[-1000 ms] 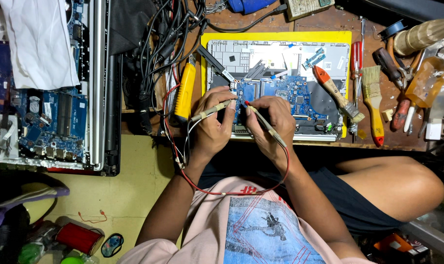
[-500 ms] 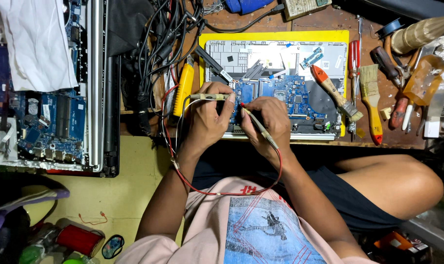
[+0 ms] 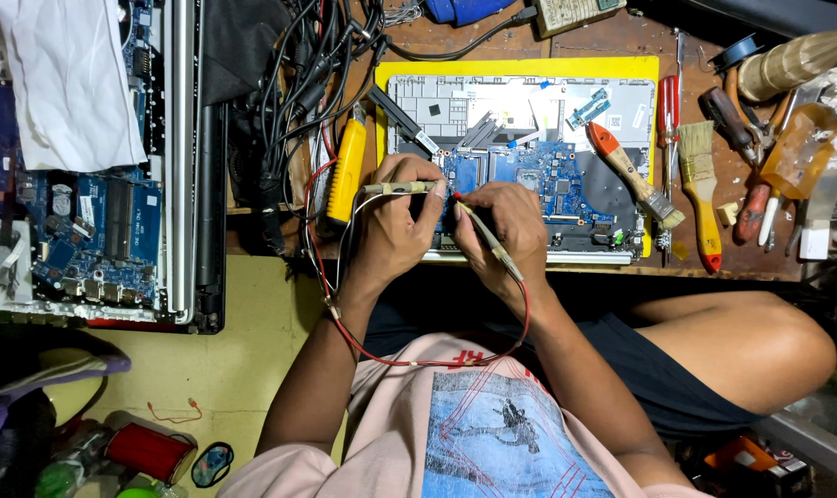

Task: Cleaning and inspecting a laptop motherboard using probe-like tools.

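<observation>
A: Head view, left to right: left hand (image 3: 395,226) gripped a probe (image 3: 398,188), right hand (image 3: 503,231) pinched the red-tipped probe (image 3: 488,240).

B: And the board?

A: Blue circuit board (image 3: 552,180) lay bare in the opened laptop (image 3: 520,120) on the tabletop (image 3: 759,263). Probing seemed midway; reassembly undone.

two brushes (image 3: 700,189), red screwdriver (image 3: 669,100), white cloth (image 3: 68,78) and tangled black cables (image 3: 298,65) lie around.

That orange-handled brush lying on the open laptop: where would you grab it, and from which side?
Probably by the orange handle, coming down from above. The brush lies flat and slanted, handle end up-left over the laptop's board, bristles down-right. The handle is bare and narrow enough to pinch across; the right hand is nearest.
</observation>
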